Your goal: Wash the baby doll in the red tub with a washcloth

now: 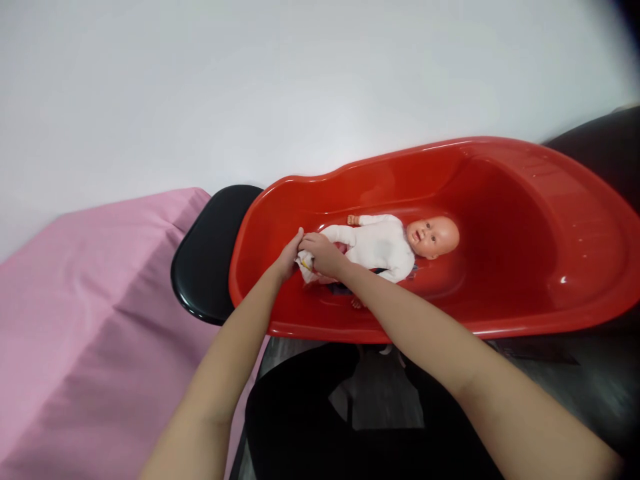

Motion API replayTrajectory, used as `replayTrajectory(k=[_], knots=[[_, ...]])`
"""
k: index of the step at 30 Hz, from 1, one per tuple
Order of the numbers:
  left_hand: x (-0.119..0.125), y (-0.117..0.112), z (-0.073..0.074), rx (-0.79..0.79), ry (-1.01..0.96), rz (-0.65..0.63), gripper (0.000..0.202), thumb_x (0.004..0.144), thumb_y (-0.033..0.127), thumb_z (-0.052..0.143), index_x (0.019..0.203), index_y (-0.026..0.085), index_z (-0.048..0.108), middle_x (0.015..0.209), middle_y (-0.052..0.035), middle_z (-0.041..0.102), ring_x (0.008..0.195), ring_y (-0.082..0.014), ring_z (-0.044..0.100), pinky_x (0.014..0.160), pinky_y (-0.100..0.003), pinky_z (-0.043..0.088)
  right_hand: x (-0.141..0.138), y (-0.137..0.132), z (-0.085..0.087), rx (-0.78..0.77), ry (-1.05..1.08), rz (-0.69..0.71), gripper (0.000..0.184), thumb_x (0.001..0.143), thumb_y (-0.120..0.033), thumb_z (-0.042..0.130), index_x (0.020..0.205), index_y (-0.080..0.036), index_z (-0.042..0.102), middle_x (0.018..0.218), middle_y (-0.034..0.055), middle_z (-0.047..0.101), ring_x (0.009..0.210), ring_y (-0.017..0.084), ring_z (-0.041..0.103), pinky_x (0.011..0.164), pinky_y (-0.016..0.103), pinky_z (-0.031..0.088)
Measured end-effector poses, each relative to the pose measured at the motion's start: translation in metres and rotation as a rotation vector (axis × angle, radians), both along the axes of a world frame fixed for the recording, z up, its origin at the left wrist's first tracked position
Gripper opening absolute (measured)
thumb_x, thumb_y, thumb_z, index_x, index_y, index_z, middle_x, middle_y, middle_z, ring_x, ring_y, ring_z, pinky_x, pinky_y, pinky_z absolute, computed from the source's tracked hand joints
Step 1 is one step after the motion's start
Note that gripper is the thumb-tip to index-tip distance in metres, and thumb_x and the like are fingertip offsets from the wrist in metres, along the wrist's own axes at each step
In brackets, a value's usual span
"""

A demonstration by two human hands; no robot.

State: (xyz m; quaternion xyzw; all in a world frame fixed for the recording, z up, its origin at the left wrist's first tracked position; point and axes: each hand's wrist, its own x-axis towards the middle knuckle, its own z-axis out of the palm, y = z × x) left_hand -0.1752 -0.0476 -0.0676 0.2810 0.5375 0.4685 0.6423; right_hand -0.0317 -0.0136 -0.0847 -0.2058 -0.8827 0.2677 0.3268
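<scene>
A baby doll (pixel 385 245) in a white top lies on its back inside a red plastic baby tub (pixel 525 220), head to the right. Both my hands meet at the doll's lower end. My left hand (pixel 289 255) and my right hand (pixel 323 255) are closed on a small white cloth (pixel 304 265) at the doll's legs, which the hands mostly hide. One doll foot (pixel 356 303) shows below my right forearm.
The tub rests on a black stool seat (pixel 205 257) at its left end and a dark surface at the right. A bed or table covered in pink sheet (pixel 95 320) stands at left. A white wall is behind. Dark floor lies below.
</scene>
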Motion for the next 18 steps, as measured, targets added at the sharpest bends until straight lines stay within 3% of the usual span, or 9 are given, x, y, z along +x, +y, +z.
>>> replayTrajectory(k=[3, 8, 18], knots=[[-0.001, 0.0, 0.001, -0.006, 0.012, -0.016, 0.06, 0.103, 0.069, 0.055, 0.109, 0.013, 0.075, 0.095, -0.0145, 0.079, 0.087, -0.0257, 0.077, 0.079, -0.034, 0.06, 0.0, 0.002, 0.001, -0.021, 0.041, 0.013, 0.026, 0.086, -0.003, 0.057, 0.102, -0.014, 0.073, 0.117, 0.0127, 0.072, 0.111, 0.022, 0.063, 0.106, 0.037, 0.048], [0.003, -0.001, 0.007, -0.043, -0.055, -0.077, 0.068, 0.104, 0.072, 0.049, 0.108, 0.01, 0.077, 0.099, -0.0187, 0.08, 0.095, -0.0302, 0.078, 0.087, -0.039, 0.061, 0.005, -0.003, 0.012, -0.055, 0.016, -0.043, 0.031, 0.084, -0.001, 0.058, 0.107, -0.014, 0.074, 0.114, 0.0125, 0.074, 0.104, 0.024, 0.064, 0.103, 0.036, 0.05], [-0.001, 0.0, 0.002, -0.016, -0.055, -0.01, 0.058, 0.105, 0.066, 0.053, 0.109, 0.012, 0.076, 0.098, -0.0156, 0.079, 0.091, -0.0258, 0.078, 0.085, -0.037, 0.062, 0.0, -0.008, 0.013, 0.008, -0.024, -0.103, 0.029, 0.084, -0.003, 0.056, 0.104, -0.011, 0.075, 0.113, 0.015, 0.071, 0.104, 0.024, 0.061, 0.101, 0.037, 0.046]])
